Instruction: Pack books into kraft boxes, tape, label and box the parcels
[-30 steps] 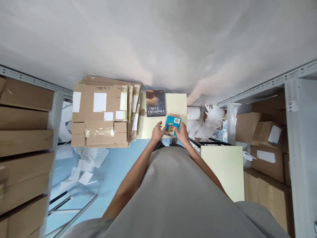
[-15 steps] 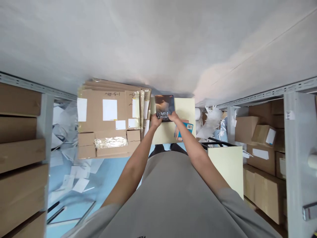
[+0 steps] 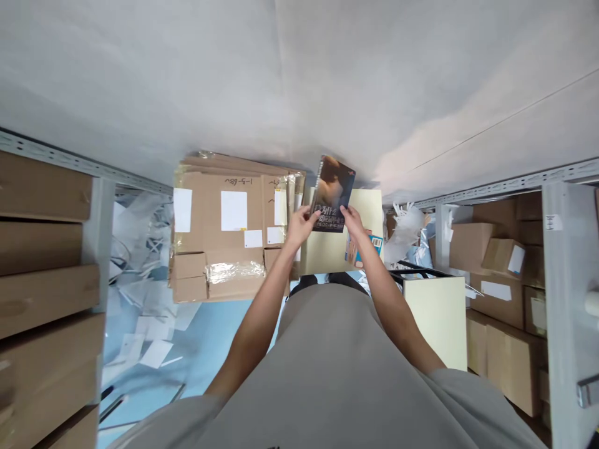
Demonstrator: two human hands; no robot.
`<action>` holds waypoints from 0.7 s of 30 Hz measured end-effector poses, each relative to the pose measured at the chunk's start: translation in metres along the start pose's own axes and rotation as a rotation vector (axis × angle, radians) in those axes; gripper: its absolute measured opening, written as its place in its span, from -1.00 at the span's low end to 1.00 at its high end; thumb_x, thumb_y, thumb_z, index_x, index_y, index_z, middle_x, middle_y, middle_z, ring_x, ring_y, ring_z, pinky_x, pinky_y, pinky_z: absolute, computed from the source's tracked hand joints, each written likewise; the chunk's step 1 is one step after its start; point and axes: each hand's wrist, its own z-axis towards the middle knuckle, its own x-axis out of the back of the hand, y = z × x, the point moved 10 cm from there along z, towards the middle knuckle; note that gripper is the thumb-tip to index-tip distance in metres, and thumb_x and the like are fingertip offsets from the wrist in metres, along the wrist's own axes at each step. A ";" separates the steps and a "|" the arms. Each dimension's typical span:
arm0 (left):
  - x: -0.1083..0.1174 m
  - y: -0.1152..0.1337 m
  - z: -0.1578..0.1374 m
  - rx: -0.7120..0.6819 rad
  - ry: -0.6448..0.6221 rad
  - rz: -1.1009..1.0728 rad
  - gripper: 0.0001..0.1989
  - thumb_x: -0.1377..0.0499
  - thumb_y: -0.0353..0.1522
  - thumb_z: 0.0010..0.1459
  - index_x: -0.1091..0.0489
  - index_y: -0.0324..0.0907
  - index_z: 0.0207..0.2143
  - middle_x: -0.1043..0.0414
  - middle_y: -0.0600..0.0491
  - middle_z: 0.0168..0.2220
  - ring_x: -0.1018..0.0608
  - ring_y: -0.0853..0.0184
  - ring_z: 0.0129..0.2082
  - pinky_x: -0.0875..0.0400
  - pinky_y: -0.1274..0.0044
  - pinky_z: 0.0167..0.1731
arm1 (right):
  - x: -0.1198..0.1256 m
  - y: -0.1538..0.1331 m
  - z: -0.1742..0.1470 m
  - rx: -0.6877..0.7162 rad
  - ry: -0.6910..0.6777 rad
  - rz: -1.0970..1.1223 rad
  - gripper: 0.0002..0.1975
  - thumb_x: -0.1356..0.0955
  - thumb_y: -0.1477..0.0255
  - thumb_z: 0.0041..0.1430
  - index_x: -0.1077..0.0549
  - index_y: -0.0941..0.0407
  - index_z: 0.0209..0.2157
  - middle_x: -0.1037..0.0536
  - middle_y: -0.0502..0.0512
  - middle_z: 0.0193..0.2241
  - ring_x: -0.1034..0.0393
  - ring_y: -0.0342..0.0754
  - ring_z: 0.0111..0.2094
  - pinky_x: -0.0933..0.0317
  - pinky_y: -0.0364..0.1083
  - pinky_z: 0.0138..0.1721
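A dark-covered book [image 3: 333, 190] with a picture and pale lettering is held up above a pale yellow tabletop [image 3: 322, 255]. My left hand [image 3: 302, 226] grips its lower left side, thumb on the cover. On the lower right edge my right hand [image 3: 352, 220] has a similar grip, also with the thumb on top. The book tilts, showing part of its spine at the left. Under my right forearm, a blue book [image 3: 375, 242] with a barcode lies on the tabletop, partly hidden, overlapping another light-coloured item.
Flattened cardboard boxes [image 3: 234, 206] lean left of the tabletop. Loose papers [image 3: 156, 352] litter the blue floor. Shelves with brown cartons [image 3: 510, 362] stand at right, and more cartons [image 3: 47, 287] at left. A second pale yellow surface [image 3: 435, 318] with a black frame is at my right.
The dark book has been lifted and turned from lying nearly level to a tilted angle, with both hands still on it. The view has shifted slightly, so surroundings appear further right.
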 end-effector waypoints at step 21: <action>0.202 -0.105 -0.038 0.178 0.294 0.089 -0.58 -0.43 -0.11 0.22 -0.66 -0.26 -0.05 -0.71 -0.19 -0.07 -0.67 0.11 -0.08 -0.62 0.22 0.12 | -0.144 0.033 -0.008 -0.066 -0.106 -0.290 -0.80 -0.50 0.23 0.25 -0.52 0.04 -0.29 -0.66 0.06 -0.33 -0.59 0.08 -0.22 -0.47 0.00 -0.03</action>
